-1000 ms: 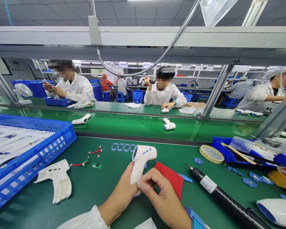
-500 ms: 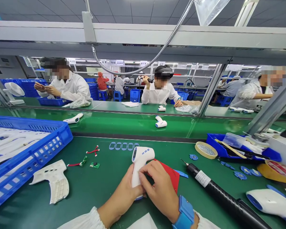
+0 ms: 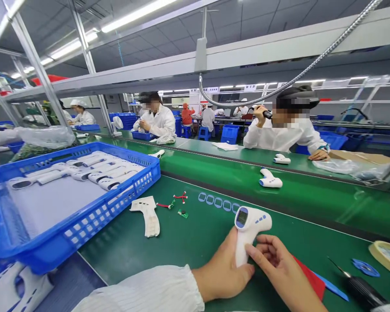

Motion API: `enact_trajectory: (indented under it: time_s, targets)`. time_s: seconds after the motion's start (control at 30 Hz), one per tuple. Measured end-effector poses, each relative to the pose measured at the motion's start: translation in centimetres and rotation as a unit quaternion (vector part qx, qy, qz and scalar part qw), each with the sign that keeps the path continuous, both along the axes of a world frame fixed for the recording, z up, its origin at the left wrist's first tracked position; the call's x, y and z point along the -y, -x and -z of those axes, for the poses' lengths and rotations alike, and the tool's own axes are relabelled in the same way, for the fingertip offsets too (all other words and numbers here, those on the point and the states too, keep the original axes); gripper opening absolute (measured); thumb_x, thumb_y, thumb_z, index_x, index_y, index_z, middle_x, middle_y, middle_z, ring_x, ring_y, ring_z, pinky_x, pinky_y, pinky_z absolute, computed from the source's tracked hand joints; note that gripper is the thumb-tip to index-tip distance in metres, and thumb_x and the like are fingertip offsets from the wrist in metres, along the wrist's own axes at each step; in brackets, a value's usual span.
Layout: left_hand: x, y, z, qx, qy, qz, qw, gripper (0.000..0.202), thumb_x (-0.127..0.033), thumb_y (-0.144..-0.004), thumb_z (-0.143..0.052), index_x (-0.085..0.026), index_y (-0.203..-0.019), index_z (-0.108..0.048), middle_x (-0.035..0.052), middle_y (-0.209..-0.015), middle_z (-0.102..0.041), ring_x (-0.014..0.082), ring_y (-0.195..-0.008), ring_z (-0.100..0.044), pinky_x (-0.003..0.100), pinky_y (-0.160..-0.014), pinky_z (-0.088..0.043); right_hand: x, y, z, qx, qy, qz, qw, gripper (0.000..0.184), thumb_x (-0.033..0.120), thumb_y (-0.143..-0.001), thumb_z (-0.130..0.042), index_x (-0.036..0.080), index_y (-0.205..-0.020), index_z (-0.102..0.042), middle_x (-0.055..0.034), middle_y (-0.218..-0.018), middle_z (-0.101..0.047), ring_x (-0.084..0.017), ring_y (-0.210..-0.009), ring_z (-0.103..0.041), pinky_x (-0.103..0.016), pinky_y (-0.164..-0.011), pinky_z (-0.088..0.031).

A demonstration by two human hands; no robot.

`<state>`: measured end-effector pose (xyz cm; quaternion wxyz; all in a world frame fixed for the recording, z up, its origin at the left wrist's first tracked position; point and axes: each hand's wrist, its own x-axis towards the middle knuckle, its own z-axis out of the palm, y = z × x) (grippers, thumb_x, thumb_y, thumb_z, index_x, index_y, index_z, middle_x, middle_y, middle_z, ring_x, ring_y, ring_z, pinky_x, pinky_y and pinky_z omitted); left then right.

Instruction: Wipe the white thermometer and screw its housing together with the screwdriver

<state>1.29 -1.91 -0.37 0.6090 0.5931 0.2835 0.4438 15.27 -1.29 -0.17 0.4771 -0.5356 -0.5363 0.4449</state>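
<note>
A white infrared thermometer [image 3: 245, 249] with a small screen and blue buttons stands upright above the green table. My left hand [image 3: 219, 273] is closed around the lower part of its handle. At the handle's right side, the thumb of my right hand [image 3: 276, 264] touches the casing while its other fingers curl loosely beside it. To the left lies a white half shell [image 3: 148, 214] of a thermometer. Near it are a small green circuit board [image 3: 183, 213] and red wires with white connectors [image 3: 180, 197]. Blue screen frames [image 3: 218, 203] sit in a row behind the thermometer.
A blue basket [image 3: 117, 219] with white thermometer casings stands on the left. On the right lie a red piece [image 3: 310, 277], an electric screwdriver [image 3: 364, 288] and a tape roll [image 3: 388, 255]. Thermometers [image 3: 271, 178] rest on the green strip beyond. Co-workers sit opposite.
The view has swung left, bringing more of the blue basket in. The thermometer has turned so its screen faces me more. My right hand has loosened and shifted toward the handle's right side.
</note>
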Motion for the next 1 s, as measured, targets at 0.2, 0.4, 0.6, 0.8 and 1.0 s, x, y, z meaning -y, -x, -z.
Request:
enact_trajectory:
  time_s: [0.2,0.4,0.6,0.8,1.0]
  targets:
    - [0.1,-0.2,0.1,0.003,-0.003,0.012,1.000,0.073,-0.017,-0.065,-0.067,-0.023,-0.131,-0.037,0.0117,-0.121,-0.047,0.0269,-0.106,-0.048,0.038,-0.088,-0.040,0.5,0.7,-1.1,-0.048,0.068,-0.037,0.996,0.036,0.049,-0.064,-0.067,0.021,-0.084,-0.061,-0.0050,-0.087,-0.069,-0.024,-0.082,-0.063,-0.032,-0.073,-0.053]
    - [-1.0,-0.2,0.8,0.023,0.142,0.077,0.987,0.085,-0.017,-0.056,-0.069,-0.023,-0.132,-0.031,0.0042,-0.097,-0.052,0.0098,-0.065,-0.049,0.026,-0.062,-0.043,1.0,0.9,-1.7,-0.081,0.080,-0.045,0.992,0.040,0.047,-0.062,-0.068,0.019,-0.091,-0.063,-0.0020,-0.077,-0.070,-0.021,-0.075,-0.064,-0.029,-0.068,-0.054]
    - [-0.6,3.3,-3.2,-0.245,-0.079,-0.048,0.965,0.044,-0.035,-0.077,-0.058,-0.021,-0.118,-0.053,0.0078,-0.097,-0.060,0.0217,-0.087,-0.055,0.034,-0.078,-0.042,1.0,0.7,-0.6,-0.205,0.115,-0.034,0.971,0.039,0.045,-0.064,-0.070,0.019,-0.091,-0.061,-0.0048,-0.093,-0.070,-0.025,-0.098,-0.061,-0.033,-0.081,-0.052]
    - [-0.3,13.7,-2.2,-0.335,-0.078,-0.503,0.793,0.055,-0.024,-0.060,-0.071,-0.018,-0.113,-0.057,0.0148,-0.126,-0.042,0.0389,-0.124,-0.026,0.054,-0.103,-0.010,0.9,0.7,-0.8,-0.219,0.147,0.002,0.965,0.047,0.050,-0.061,-0.069,0.019,-0.095,-0.059,-0.0051,-0.095,-0.070,-0.026,-0.101,-0.060,-0.031,-0.077,-0.056]
    - [3.2,19.6,-0.9,-0.235,0.016,-0.530,0.815,0.042,-0.035,-0.076,-0.055,-0.014,-0.113,-0.054,0.0134,-0.110,-0.053,0.0282,-0.096,-0.054,0.045,-0.089,-0.040,0.9,0.5,-0.6,-0.198,0.160,-0.004,0.967,0.042,0.048,-0.058,-0.069,0.019,-0.088,-0.062,-0.0058,-0.087,-0.072,-0.028,-0.097,-0.062,-0.033,-0.075,-0.057]
